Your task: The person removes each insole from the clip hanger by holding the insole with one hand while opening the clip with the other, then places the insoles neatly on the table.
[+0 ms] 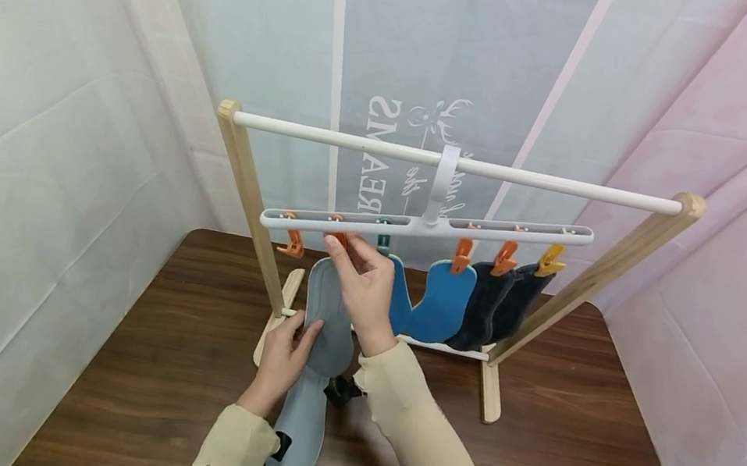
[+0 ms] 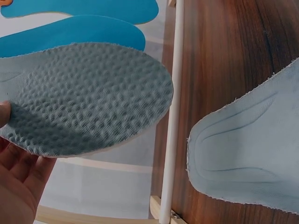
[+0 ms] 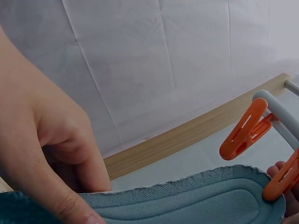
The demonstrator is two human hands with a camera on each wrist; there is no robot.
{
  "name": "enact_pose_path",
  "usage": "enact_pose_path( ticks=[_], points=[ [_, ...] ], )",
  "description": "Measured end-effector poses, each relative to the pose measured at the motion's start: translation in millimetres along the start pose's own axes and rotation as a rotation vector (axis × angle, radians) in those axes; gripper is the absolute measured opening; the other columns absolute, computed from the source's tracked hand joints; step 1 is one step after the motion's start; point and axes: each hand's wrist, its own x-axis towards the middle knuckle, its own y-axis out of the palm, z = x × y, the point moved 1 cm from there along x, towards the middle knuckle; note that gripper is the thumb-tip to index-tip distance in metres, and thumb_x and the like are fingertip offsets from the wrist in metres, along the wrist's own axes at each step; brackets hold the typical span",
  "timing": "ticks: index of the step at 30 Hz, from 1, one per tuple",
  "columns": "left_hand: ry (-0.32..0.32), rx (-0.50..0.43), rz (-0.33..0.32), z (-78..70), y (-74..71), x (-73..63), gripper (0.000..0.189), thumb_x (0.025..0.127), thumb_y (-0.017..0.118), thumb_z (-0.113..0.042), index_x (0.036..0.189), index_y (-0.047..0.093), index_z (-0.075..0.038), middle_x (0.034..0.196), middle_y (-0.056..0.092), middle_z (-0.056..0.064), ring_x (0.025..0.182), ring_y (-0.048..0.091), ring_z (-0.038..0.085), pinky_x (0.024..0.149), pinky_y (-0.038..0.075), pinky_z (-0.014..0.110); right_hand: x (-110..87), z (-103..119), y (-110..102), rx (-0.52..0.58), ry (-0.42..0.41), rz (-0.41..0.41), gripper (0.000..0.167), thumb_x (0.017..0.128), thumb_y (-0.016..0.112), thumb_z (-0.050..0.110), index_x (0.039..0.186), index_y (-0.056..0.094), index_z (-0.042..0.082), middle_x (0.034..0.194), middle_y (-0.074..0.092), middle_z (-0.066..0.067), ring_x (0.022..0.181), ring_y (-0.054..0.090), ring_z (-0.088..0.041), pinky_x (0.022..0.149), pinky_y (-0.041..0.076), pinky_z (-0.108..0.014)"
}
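In the head view my left hand (image 1: 282,359) grips a grey insole (image 1: 331,322) by its edge, thumb on the near face. The left wrist view shows the bumpy forefoot of that insole (image 2: 93,98), with the left hand (image 2: 21,179) at its lower side. My right hand (image 1: 366,287) pinches an orange clip (image 1: 339,238) on the light grey hanger (image 1: 360,225). In the right wrist view this clip (image 3: 282,179) overlaps the insole's heel end (image 3: 224,200); whether it clamps it I cannot tell. A second grey insole (image 1: 301,428) lies on the table.
The hanger hooks over the white rod of a wooden rack (image 1: 250,201). Blue insoles (image 1: 444,301) and black insoles (image 1: 526,300) hang from clips at its right. Another orange clip (image 1: 292,243) dangles at the far left. Brown wooden table (image 1: 565,447) beneath.
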Motion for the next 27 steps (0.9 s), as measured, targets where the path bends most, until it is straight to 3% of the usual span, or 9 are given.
enact_pose_path(
  ticks=[4,10,18,27],
  points=[
    [-0.013,-0.011,0.017,-1.4,-0.6,-2.7,0.03,0.093,0.063,-0.011,0.07,0.043,-0.01,0.059,0.034,-0.003,0.052,0.034,0.009,0.047,0.031,0.02,0.4,-1.1,-0.3,0.017,-0.011,-0.012,0.028,0.091,0.066,0.013,0.115,0.068,-0.002,0.121,0.066,-0.015,0.107,0.066,-0.02,0.086,0.055,-0.03],
    [0.012,-0.002,-0.004,-0.1,-0.8,-6.1,0.027,0.091,0.065,-0.009,0.071,0.047,-0.009,0.059,0.034,-0.007,0.052,0.031,0.002,0.046,0.031,0.02,-0.8,-1.1,-0.6,0.007,-0.006,-0.019,0.027,0.092,0.065,0.012,0.112,0.068,-0.005,0.106,0.067,-0.029,0.1,0.069,-0.02,0.082,0.056,-0.03],
    [-0.035,-0.025,0.021,1.9,-0.6,-13.8,0.005,0.092,0.064,-0.009,0.089,0.064,-0.005,0.071,0.061,0.002,0.061,0.051,0.002,0.053,0.047,0.022,-1.1,-0.7,-0.7,0.015,-0.034,-0.015,0.026,0.093,0.064,0.011,0.112,0.068,-0.005,0.11,0.067,-0.025,0.11,0.065,-0.025,0.091,0.053,-0.036],
    [-0.042,-0.026,0.021,5.4,-1.1,-19.2,0.006,0.092,0.064,-0.009,0.087,0.063,-0.006,0.07,0.062,0.002,0.061,0.053,0.002,0.053,0.048,0.022,-0.8,3.0,-0.2,0.022,0.009,-0.01,0.024,0.092,0.062,0.005,0.114,0.067,-0.005,0.109,0.067,-0.027,0.111,0.064,-0.02,0.091,0.053,-0.033]
  ],
)
